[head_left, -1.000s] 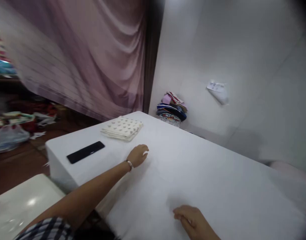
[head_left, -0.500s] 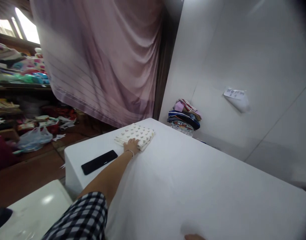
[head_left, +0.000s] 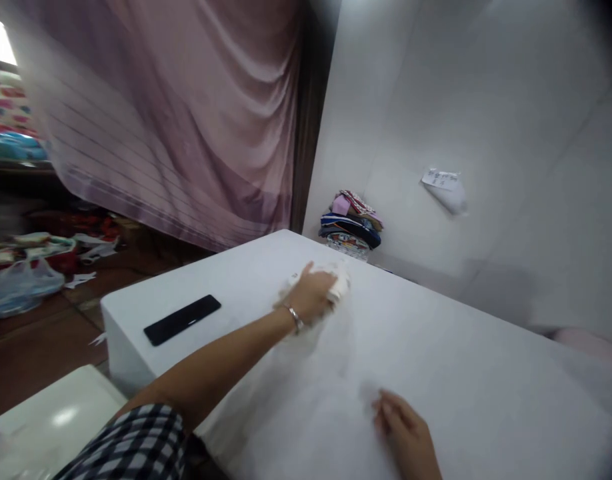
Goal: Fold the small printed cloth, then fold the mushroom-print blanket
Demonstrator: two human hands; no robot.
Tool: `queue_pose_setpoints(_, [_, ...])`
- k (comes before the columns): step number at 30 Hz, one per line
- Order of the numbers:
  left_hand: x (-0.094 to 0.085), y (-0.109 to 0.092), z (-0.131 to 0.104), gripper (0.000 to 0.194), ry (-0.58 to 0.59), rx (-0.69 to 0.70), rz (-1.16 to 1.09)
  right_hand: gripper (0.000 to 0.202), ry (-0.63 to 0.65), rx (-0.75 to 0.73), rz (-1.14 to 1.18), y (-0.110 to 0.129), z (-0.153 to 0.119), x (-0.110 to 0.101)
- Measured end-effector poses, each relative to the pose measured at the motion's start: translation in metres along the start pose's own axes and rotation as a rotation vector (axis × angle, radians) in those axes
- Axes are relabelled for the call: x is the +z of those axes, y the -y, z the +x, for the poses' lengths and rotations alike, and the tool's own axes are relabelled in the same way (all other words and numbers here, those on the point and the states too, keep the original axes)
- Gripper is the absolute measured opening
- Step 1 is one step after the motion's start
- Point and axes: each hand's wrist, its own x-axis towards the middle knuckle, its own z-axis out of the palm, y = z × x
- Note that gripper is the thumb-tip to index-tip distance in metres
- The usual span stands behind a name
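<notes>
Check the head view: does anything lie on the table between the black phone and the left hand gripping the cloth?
No. In the head view, only bare white table separates the black phone from the left hand, which holds the blurred folded cloth.

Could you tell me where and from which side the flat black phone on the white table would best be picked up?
Probably by its two long edges near the middle, coming from above: the flat black phone lies face-up and flat on the white table, close to the table's left edge, with bare surface on both sides for fingers.
</notes>
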Motion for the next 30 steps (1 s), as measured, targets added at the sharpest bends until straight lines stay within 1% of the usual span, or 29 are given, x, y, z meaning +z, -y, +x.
queue_pose_setpoints(2, [0.020,-0.061,-0.028,0.022,0.165,0.294,-0.078,0.051,-0.222,-0.094,0.080,0.015,0.010,-0.018])
queue_pose_setpoints(3, [0.030,-0.087,-0.045,0.021,0.254,0.440,-0.130,0.053,-0.333,-0.138,0.104,0.021,0.014,-0.029])
queue_pose_setpoints(4, [0.039,-0.110,-0.063,0.021,0.332,0.552,-0.184,0.053,-0.421,-0.166,0.102,0.025,0.016,-0.041])
queue_pose_setpoints(5, [0.047,-0.128,-0.079,0.023,0.383,0.642,-0.232,0.051,-0.483,-0.177,0.078,0.027,0.017,-0.052])
queue_pose_setpoints(6, [0.051,-0.140,-0.093,0.026,0.387,0.655,-0.251,0.048,-0.512,-0.183,0.032,0.027,0.017,-0.062])
queue_pose_setpoints(7, [0.053,-0.148,-0.103,0.031,0.387,0.641,-0.280,0.045,-0.510,-0.201,-0.034,0.027,0.015,-0.069])
queue_pose_setpoints(9, [0.050,-0.152,-0.113,0.041,0.382,0.557,-0.361,0.037,-0.448,-0.311,-0.209,0.024,0.009,-0.077])
queue_pose_setpoints(11, [0.039,-0.147,-0.112,0.048,0.384,0.441,-0.438,0.030,-0.341,-0.521,-0.409,0.022,0.002,-0.075])
queue_pose_setpoints(13, [0.027,-0.139,-0.109,0.047,0.382,0.323,-0.472,0.026,-0.177,-0.752,-0.585,0.024,-0.005,-0.066])
queue_pose_setpoints(15, [0.018,-0.132,-0.109,0.042,0.367,0.229,-0.466,0.032,0.051,-0.913,-0.725,0.028,-0.012,-0.054])
queue_pose_setpoints(17, [0.016,-0.128,-0.111,0.038,0.330,0.166,-0.432,0.044,0.257,-0.989,-0.833,0.032,-0.017,-0.045])
queue_pose_setpoints(18, [0.017,-0.127,-0.112,0.036,0.298,0.137,-0.407,0.052,0.319,-1.003,-0.876,0.034,-0.019,-0.043])
queue_pose_setpoints(19, [0.020,-0.126,-0.114,0.034,0.260,0.108,-0.379,0.058,0.348,-1.006,-0.914,0.034,-0.019,-0.041])
queue_pose_setpoints(21, [0.027,-0.126,-0.116,0.026,0.188,0.049,-0.319,0.063,0.333,-0.981,-0.966,0.032,-0.019,-0.041])
queue_pose_setpoints(24, [0.037,-0.127,-0.116,0.006,0.126,-0.041,-0.251,0.059,0.284,-0.894,-0.951,0.022,-0.019,-0.041])
queue_pose_setpoints(25, [0.040,-0.127,-0.116,0.005,0.111,-0.065,-0.245,0.057,0.279,-0.863,-0.913,0.019,-0.019,-0.040])
queue_pose_setpoints(26, [0.041,-0.127,-0.116,0.008,0.090,-0.085,-0.250,0.055,0.272,-0.825,-0.858,0.017,-0.020,-0.039])
queue_pose_setpoints(28, [0.042,-0.125,-0.115,0.013,0.033,-0.101,-0.287,0.045,0.232,-0.684,-0.693,0.019,-0.020,-0.036])
queue_pose_setpoints(30, [0.041,-0.121,-0.115,0.011,-0.043,-0.078,-0.352,0.036,0.120,-0.462,-0.451,0.032,-0.015,-0.038])
